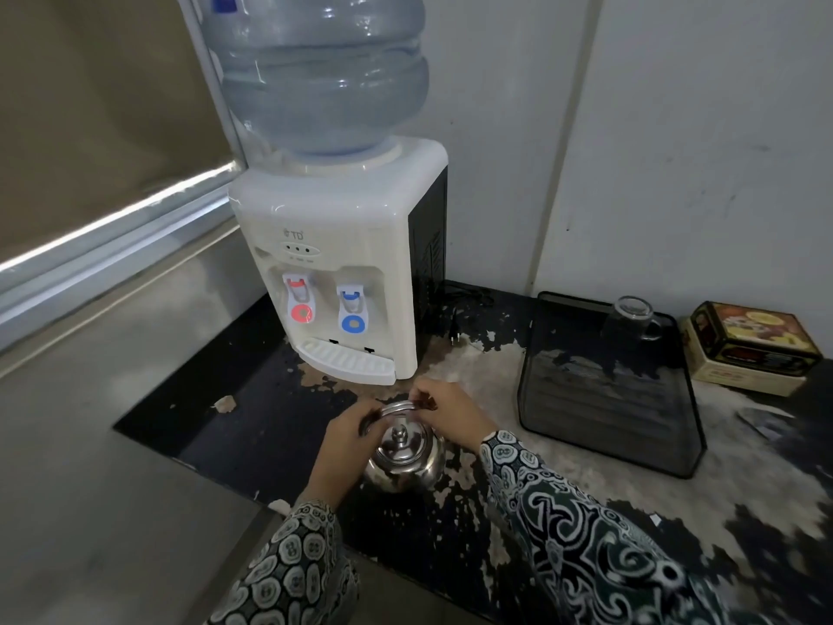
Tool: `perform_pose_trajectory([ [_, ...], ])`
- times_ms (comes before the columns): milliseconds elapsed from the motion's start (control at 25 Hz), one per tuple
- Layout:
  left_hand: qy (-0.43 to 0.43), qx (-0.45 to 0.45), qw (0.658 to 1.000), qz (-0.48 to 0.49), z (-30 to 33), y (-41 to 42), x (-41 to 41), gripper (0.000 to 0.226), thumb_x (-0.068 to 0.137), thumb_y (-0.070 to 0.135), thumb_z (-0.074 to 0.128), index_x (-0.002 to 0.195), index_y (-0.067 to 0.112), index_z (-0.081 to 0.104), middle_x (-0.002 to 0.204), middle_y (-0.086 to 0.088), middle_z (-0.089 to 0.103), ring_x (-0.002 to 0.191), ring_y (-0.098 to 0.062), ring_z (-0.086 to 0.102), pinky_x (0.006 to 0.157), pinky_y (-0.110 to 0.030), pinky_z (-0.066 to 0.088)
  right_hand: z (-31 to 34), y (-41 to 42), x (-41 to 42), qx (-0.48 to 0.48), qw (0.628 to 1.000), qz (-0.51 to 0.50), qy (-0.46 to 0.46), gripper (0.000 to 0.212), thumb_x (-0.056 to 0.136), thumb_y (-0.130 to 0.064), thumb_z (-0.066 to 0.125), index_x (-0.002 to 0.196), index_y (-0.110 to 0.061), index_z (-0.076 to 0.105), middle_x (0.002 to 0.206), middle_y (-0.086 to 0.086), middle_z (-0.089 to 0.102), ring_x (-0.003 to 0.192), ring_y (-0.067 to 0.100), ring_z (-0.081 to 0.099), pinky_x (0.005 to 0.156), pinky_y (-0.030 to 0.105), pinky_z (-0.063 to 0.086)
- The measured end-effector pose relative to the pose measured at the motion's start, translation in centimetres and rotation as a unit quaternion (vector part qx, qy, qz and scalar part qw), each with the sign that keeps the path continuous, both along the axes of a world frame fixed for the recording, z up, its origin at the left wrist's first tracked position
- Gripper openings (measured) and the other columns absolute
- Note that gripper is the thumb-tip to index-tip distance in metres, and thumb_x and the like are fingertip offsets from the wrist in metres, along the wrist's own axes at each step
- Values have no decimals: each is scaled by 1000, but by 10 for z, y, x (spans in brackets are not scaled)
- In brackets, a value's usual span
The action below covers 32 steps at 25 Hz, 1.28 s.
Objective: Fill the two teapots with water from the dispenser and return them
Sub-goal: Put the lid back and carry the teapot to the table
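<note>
A shiny steel teapot (405,462) with its lid on stands on the worn black counter (252,426), just in front of the white water dispenser (342,272). My left hand (347,439) grips the left end of the teapot's arched metal handle. My right hand (450,410) pinches the handle's right end. The dispenser has a red tap (299,300) and a blue tap (352,311) above a white drip tray (347,360), and a large water bottle (324,69) on top. Only one teapot is in view.
A dark plastic tray (608,399) lies to the right with an upturned glass mug (631,322) on it. A decorated tin box (752,345) sits at the far right. A power plug and cord (455,327) lie beside the dispenser. A window ledge runs along the left.
</note>
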<state>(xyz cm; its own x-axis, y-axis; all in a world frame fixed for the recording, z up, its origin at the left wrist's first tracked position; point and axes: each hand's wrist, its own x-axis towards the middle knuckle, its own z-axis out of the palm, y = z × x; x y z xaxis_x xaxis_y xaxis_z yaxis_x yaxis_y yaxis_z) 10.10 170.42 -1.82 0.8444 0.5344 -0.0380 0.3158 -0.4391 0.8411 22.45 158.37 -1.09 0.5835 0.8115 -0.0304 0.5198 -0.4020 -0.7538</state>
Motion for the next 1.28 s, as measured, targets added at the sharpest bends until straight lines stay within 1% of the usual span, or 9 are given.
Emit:
perform_pose_trajectory([
  [120, -2, 25, 998, -57, 7, -4, -9, 4, 87, 13, 63, 87, 10, 65, 85, -7, 69, 83, -21, 65, 77, -31, 50, 6, -10, -4, -17, 1000, 15, -17, 12, 79, -14, 67, 84, -18, 57, 88, 0, 59, 86, 17, 57, 79, 29, 47],
  [280, -25, 50, 996, -73, 19, -18, -32, 6, 87, 14, 63, 83, 9, 63, 80, -9, 68, 77, -21, 64, 71, -26, 48, 24, -30, -23, -24, 998, 37, -43, 11, 80, -14, 66, 88, -12, 59, 89, -1, 58, 90, 21, 58, 84, 37, 49],
  [440, -86, 42, 991, -93, 46, -49, -68, 9, 88, 14, 62, 80, 11, 63, 75, -5, 67, 66, -3, 59, 65, -16, 46, 58, -66, -65, 3, 997, 35, -67, 6, 85, -15, 59, 91, -13, 57, 90, -2, 56, 86, 14, 54, 79, 27, 45],
  [520, -111, 40, 988, -101, 60, -68, -93, 10, 88, 13, 61, 79, 10, 64, 74, -5, 67, 66, -4, 59, 64, -15, 45, 75, -89, -95, 12, 997, 21, -75, 10, 87, -16, 58, 95, -11, 57, 90, -4, 55, 84, 11, 52, 76, 22, 43],
  [640, -131, 25, 985, -108, 76, -96, -127, 12, 89, 17, 60, 81, 11, 66, 76, -5, 68, 70, -13, 62, 65, -17, 45, 92, -120, -130, 31, 995, 24, -93, 6, 86, -16, 59, 91, -14, 57, 87, -5, 56, 82, 12, 54, 75, 24, 44],
  [840, -162, -12, 973, -162, 106, -151, -183, 16, 89, 20, 62, 73, 21, 66, 70, 6, 66, 66, -1, 59, 64, -15, 46, 123, -190, -197, 56, 996, 12, -74, 4, 87, -15, 58, 91, -16, 56, 78, -14, 53, 68, -5, 50, 63, 10, 39],
  [1040, -184, -41, 946, -264, 133, -205, -210, 19, 80, 37, 63, 66, 24, 63, 63, 3, 59, 61, -3, 53, 60, -15, 42, 152, -268, -245, 80, 995, -9, -56, 9, 86, -14, 60, 89, -22, 56, 81, -12, 55, 73, -1, 51, 67, 12, 42],
  [1160, -179, -62, 928, -321, 139, -246, -221, 19, 81, 29, 64, 63, 33, 62, 60, 13, 58, 59, 1, 52, 59, -11, 40, 158, -319, -268, 77, 995, -31, -47, 8, 86, -14, 61, 91, -19, 58, 83, -8, 58, 75, 4, 54, 69, 16, 45],
  [1280, -159, -86, 912, -369, 136, -301, -231, 14, 81, 24, 63, 67, 26, 64, 62, 13, 59, 62, 1, 54, 61, -14, 43, 156, -382, -293, 79, 994, -66, -33, 7, 85, -14, 62, 90, -17, 59, 83, -6, 59, 77, 12, 56, 71, 23, 46],
])
